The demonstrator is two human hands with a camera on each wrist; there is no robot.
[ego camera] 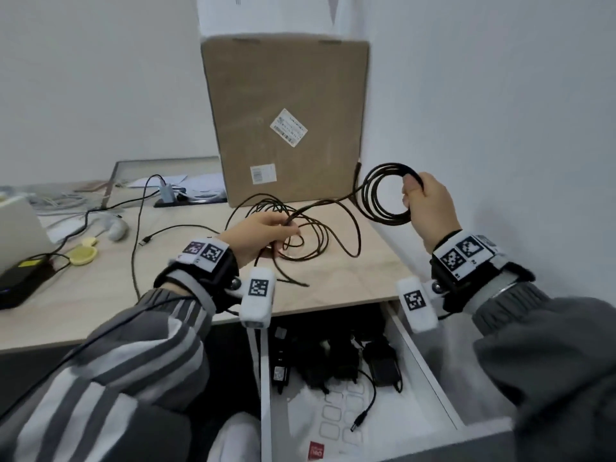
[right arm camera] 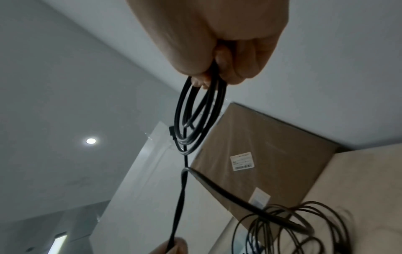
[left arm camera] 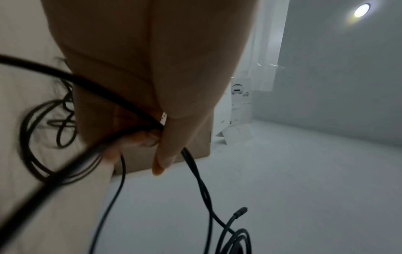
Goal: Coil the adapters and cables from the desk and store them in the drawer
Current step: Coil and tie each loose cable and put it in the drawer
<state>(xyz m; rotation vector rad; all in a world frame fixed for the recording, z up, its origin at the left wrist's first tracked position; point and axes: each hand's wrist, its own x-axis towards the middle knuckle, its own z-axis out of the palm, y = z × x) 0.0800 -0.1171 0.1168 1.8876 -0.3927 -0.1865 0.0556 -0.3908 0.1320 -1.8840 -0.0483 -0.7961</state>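
Currently right hand (ego camera: 430, 208) grips the finished coil (ego camera: 386, 195) aloft to keep its loops together; left hand (ego camera: 263, 233) pinches slack cable (ego camera: 320, 228) near the desk's (ego camera: 366, 281) right edge to feed it.

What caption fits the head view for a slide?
Right hand holds a coiled black cable while left hand feeds its loose loops above the desk and open drawer.

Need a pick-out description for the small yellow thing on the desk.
Start at the tall cardboard box on the desk, then go to the left edge near the flat black device. The pale yellow round lid lies there flat: the only yellow item among dark cables.
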